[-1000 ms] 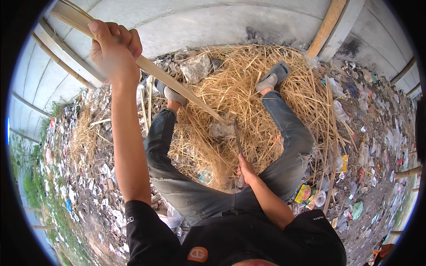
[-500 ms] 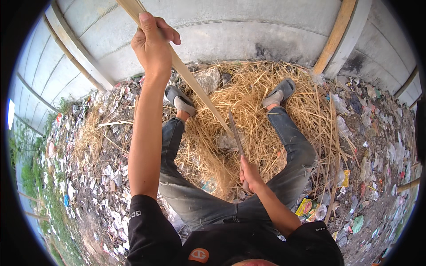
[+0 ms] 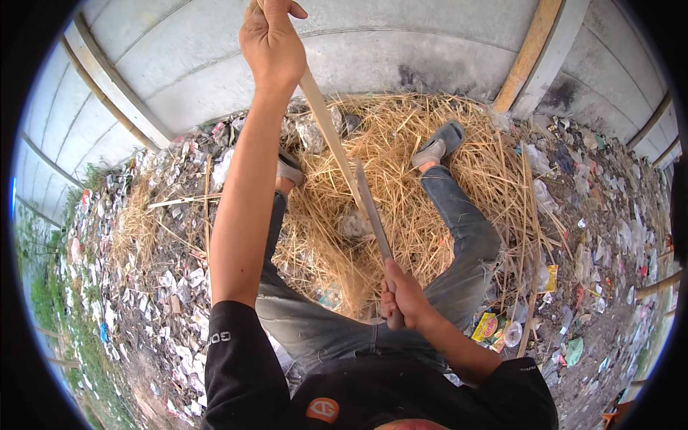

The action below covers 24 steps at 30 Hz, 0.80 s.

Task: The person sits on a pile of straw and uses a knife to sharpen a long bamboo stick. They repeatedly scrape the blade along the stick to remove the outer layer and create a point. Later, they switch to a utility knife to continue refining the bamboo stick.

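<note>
My left hand [image 3: 274, 50], raised at the top near the wall, is closed around the upper part of a long pale bamboo strip [image 3: 331, 136]. The strip slants down to the right, its lower end over the straw-like shavings between my feet. In my right hand [image 3: 408, 295], in front of my lap, is the handle of a long-bladed knife [image 3: 374, 215]. Its blade points up and away, lying against or right beside the strip's lower part; I cannot tell whether they touch. A grey stone [image 3: 355, 224] sits under the strip's lower end, partly covered by shavings.
Thin shavings [image 3: 387, 136] heap between and around my sandalled feet [image 3: 446, 140]. A concrete panel wall [image 3: 401, 54] with posts stands close ahead. Litter [image 3: 172, 301] covers the ground on both sides. Long thin strips [image 3: 534, 236] lie right of my right leg.
My left hand has moved up and slightly right with the bamboo strip, which now stands steeper. The knife's blade has shifted a little up and left, closer along the strip.
</note>
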{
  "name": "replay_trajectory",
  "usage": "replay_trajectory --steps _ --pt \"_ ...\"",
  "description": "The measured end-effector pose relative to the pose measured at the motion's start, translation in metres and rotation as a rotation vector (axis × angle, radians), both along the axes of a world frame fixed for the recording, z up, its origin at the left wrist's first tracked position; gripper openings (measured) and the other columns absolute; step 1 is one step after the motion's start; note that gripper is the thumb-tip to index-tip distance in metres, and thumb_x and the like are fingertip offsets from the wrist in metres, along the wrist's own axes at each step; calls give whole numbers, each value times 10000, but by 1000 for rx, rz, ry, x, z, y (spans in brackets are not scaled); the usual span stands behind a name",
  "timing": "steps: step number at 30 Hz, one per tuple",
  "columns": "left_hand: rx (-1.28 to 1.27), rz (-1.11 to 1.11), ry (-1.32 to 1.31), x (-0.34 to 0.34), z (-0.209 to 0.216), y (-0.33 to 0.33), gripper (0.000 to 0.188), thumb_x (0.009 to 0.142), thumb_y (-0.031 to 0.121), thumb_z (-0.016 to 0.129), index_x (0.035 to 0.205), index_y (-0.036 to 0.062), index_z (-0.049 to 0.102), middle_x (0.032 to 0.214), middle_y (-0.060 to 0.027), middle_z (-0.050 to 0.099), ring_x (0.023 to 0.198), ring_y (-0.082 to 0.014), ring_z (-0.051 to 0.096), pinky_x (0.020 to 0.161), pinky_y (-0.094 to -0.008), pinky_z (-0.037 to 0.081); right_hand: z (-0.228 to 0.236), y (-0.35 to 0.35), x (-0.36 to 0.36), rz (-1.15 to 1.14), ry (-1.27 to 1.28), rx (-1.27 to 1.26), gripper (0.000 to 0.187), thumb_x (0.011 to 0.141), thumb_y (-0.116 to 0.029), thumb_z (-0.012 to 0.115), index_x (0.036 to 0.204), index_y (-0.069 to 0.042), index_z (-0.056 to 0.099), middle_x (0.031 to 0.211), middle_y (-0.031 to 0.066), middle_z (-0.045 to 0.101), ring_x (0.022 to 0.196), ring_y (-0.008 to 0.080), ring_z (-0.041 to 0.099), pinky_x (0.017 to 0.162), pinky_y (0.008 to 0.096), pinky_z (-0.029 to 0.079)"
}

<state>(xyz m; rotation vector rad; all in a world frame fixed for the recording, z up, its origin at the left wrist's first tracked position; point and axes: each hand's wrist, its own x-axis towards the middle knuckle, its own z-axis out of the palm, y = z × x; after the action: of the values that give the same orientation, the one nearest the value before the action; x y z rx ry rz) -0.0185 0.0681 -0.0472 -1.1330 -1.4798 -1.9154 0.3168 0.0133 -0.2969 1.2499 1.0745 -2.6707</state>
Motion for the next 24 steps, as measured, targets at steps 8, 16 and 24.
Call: replay_trajectory --steps 8,16,24 --pt "-41 -207 101 -32 54 -25 440 1054 404 457 1186 14 613 829 -46 641 707 -145 549 707 -326 475 9 23 32 -188 36 204 563 1006 -574 527 771 -65 484 572 -5 417 455 95 426 425 271 389" --pt "57 -501 -252 -44 114 -12 419 1050 386 446 1158 7 590 734 -41 574 598 -142 515 532 -304 424 126 29 -1 -175 427 494 578 1001 -611 508 819 -63 489 568 -19 409 432 79 374 427 250 355" --pt "48 -57 -176 1 107 13 474 1050 419 436 759 77 588 633 -17 503 567 -141 474 525 -331 370 152 35 -12 -16 369 499 574 1036 -593 431 806 -71 499 529 -23 419 428 78 417 408 250 353"
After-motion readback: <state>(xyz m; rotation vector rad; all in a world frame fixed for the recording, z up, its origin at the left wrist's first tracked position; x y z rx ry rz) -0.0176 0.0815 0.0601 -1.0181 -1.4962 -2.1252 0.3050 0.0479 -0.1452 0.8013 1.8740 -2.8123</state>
